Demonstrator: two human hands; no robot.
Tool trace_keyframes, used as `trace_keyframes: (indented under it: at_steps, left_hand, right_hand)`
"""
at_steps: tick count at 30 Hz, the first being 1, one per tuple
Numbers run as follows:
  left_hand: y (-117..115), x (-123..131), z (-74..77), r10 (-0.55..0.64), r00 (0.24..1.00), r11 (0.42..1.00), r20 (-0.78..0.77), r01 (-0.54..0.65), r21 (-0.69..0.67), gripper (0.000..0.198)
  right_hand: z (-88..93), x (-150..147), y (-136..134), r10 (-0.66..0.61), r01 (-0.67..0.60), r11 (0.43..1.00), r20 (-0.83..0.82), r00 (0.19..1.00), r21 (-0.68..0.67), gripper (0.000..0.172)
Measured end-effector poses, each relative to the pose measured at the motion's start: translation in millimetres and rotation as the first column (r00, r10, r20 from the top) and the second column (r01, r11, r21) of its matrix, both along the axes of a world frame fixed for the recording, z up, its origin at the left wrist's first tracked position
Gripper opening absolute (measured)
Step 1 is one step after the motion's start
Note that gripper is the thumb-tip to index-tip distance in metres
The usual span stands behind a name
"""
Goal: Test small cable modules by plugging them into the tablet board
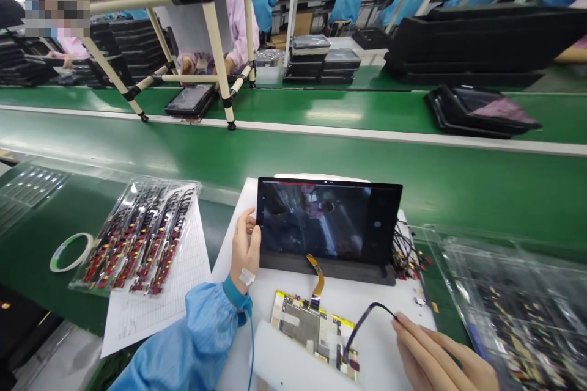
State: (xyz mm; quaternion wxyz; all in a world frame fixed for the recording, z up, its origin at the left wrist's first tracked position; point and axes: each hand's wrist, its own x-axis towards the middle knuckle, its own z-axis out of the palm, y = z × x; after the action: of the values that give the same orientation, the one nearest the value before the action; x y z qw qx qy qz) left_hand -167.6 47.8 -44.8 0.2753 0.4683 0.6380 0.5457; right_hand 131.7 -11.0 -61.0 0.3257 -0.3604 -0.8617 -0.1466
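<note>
Right hand (pixel 443 351) pinches the black cable (pixel 374 304), which I judge light, springy and best held by this near end.

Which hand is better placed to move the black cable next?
Likely the right hand: it holds the black cable by one end. The left hand is at the left edge of the screen.

Free to pass down to the circuit board (pixel 305 328) between ribbon (pixel 318 280) and black cable (pixel 362 320). Blocked behind by the screen (pixel 321 220), in front by the white block (pixel 293 354).
</note>
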Motion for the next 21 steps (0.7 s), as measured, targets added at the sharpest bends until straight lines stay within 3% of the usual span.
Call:
trace_keyframes:
  at_steps: [5,9,14,18,21]
  left_hand:
    - [-1,-6,-10.9,0.074,0.997,0.991,-0.013,-0.073,0.110,0.041]
    - [-1,-10,-14.6,0.054,0.998,0.981,-0.027,-0.048,0.188,0.038]
    - [0,-16,-14.0,0.056,0.994,0.963,-0.093,-0.029,0.270,0.034]
    - [-8,-16,1.7,0.113,0.975,0.918,-0.190,-0.030,0.395,0.030]
    - [-19,-1,25.3,-0.003,0.957,0.892,-0.290,0.134,0.432,0.021]
  right_hand:
    - [-4.4,-17,7,-0.104,0.095,0.994,-0.207,0.973,-0.052,0.042]
    - [-3.6,-23,15,-0.087,0.062,0.993,-0.257,0.963,-0.102,0.019]
    - [4.7,-29,17,-0.076,0.065,0.997,-0.252,0.965,-0.052,0.015]
    - [8.4,-33,16,-0.056,0.049,0.998,-0.289,0.956,-0.033,0.018]
    - [9.6,-36,13,-0.047,0.034,0.998,-0.334,0.941,-0.044,0.020]
